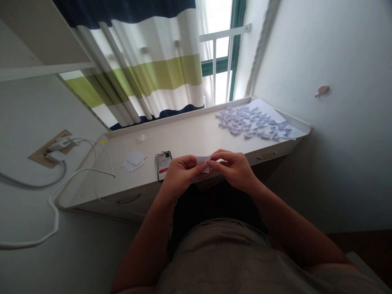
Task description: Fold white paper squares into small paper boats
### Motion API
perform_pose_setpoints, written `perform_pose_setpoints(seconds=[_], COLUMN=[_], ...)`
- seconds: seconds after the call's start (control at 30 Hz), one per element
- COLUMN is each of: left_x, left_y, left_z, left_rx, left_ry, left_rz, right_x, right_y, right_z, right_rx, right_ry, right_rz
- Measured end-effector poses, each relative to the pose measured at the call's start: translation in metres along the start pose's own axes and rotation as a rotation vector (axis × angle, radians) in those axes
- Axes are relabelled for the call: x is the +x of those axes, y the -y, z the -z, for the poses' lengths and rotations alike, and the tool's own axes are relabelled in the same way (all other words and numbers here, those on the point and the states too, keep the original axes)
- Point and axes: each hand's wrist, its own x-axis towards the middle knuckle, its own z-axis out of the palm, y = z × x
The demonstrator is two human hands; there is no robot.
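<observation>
A small piece of white paper [203,160] is pinched between both hands at the desk's front edge. My left hand [183,171] grips its left side, the thumb lying across the paper's face. On the other side, my right hand [234,165] pinches the right edge between thumb and fingers. Whether the piece has folds in it I cannot tell. Just left of my left hand a phone [164,164] with a lit screen lies on the desk. Farther left is a small stack of white paper sheets [134,160].
Many small folded paper boats [241,121] cover the desk's [183,134] right end, beside a larger white sheet [266,110]. Crumpled white bits [141,139] lie near the back left. White cables [88,169] run from a wall socket [50,150] over the left end. A striped curtain [143,69] hangs behind.
</observation>
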Motion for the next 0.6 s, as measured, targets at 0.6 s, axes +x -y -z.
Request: perform_pose_setpoints(seconds=[0.6], left_x=[-0.0011], left_y=[0.0067], left_z=[0.0057], left_rx=[-0.027], left_ry=[0.069], left_rz=[0.005], right_x=[0.005], right_y=[-0.003], right_z=[-0.0065], right_rx=[0.034], right_ry=[-0.054], right_rz=[-0.041])
